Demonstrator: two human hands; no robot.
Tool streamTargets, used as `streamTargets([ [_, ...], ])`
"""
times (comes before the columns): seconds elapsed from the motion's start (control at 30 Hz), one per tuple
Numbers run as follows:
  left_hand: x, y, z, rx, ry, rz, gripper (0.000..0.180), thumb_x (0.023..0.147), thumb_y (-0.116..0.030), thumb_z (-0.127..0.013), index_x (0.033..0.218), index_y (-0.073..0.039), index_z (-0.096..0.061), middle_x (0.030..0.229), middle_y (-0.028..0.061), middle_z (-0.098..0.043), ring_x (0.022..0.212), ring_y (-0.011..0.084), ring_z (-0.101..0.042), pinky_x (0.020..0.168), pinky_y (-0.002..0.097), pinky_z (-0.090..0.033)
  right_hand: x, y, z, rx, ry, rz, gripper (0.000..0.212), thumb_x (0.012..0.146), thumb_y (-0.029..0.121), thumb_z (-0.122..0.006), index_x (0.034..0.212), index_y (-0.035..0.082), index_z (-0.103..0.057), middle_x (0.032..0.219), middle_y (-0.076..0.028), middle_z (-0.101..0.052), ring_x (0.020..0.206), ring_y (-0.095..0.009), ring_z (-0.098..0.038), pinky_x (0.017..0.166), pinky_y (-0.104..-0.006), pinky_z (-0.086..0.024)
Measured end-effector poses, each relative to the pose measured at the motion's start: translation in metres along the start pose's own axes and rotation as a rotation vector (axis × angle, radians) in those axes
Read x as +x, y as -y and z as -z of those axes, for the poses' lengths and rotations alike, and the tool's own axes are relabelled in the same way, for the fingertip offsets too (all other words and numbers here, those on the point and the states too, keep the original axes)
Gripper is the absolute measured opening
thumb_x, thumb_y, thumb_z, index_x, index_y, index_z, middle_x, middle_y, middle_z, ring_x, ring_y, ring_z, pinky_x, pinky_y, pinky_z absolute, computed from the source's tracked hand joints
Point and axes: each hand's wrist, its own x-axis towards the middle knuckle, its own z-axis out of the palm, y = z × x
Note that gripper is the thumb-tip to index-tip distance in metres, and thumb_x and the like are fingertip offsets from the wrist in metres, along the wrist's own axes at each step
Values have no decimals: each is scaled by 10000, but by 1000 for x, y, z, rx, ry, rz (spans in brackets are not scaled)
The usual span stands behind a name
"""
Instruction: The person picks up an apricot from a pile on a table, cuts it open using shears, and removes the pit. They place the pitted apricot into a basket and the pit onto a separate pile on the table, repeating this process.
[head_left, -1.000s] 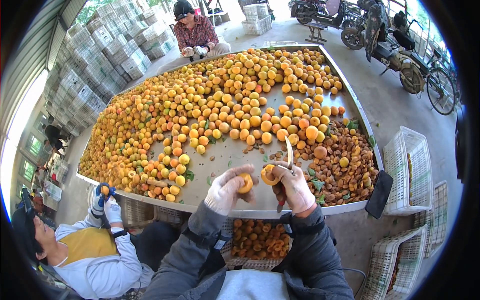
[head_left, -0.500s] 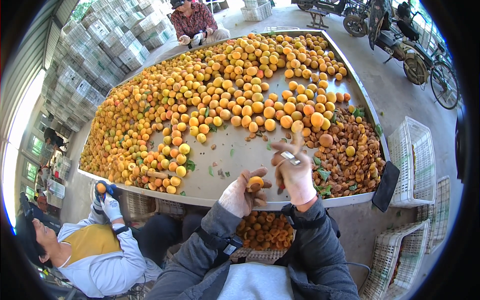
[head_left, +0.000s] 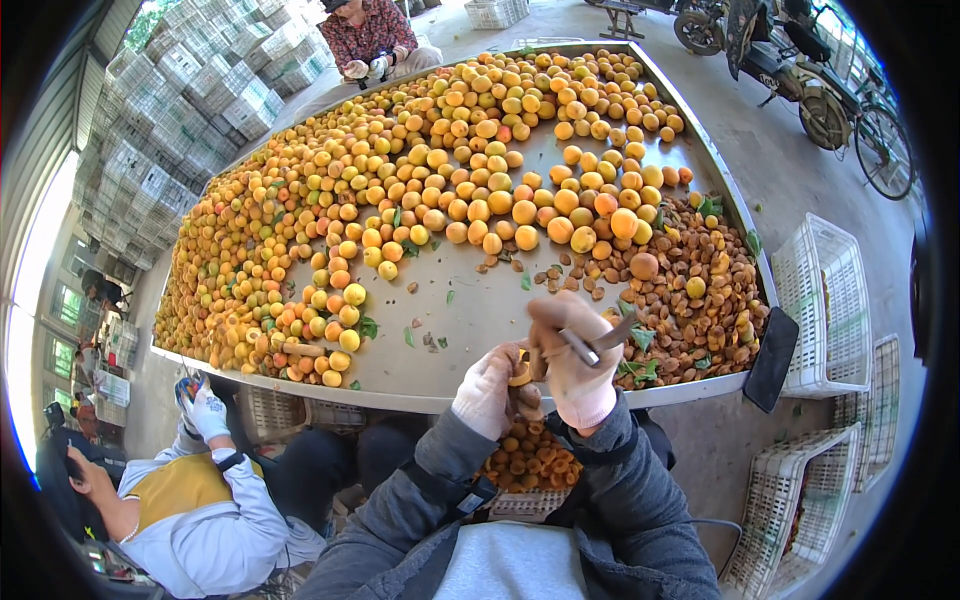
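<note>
At the front edge of the table, my left hand [head_left: 486,393] is closed round an apricot [head_left: 520,375] that looks cut open. My right hand [head_left: 584,391], also gloved, is pressed up beside it, its fingertips at the fruit. Across the right hand's fingers lies a small knife [head_left: 581,348] with a shiny metal part; the rest of it is partly hidden by the fingers. Below both hands stands a crate of opened apricot halves [head_left: 530,463]. Beyond them, whole apricots [head_left: 480,185] cover much of the metal table [head_left: 470,320].
Brown apricot pits [head_left: 690,300] are heaped at the table's right end, near a dark phone-like slab [head_left: 771,360] on the edge. White crates [head_left: 822,310] stand to the right. A co-worker [head_left: 200,490] sits at left; another person [head_left: 368,40] works across the table.
My right hand has come down and in against the apricot in my left hand, with the knife turned. The whole view has shifted slightly. The left co-worker's fruit no longer shows.
</note>
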Motion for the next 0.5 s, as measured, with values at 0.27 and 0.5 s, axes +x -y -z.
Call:
streamTargets([
  [0.27,0,-7,-4,454,-30,-104,441,993,-401,-462,1194,-14,-525,823,59,-594,560,98,-569,443,238,-506,10,9,-3,329,-225,-543,235,800,-85,-601,1001,-4,-690,770,20,-588,688,-60,-522,602,-220,-429],
  [0.5,20,4,-6,576,-115,-371,354,997,-333,-476,1135,-23,-580,741,66,-604,479,78,-534,373,227,-435,9,-11,-6,-74,1,-137,212,849,-85,-561,994,13,-681,782,1,-606,657,-112,-568,564,-236,-449],
])
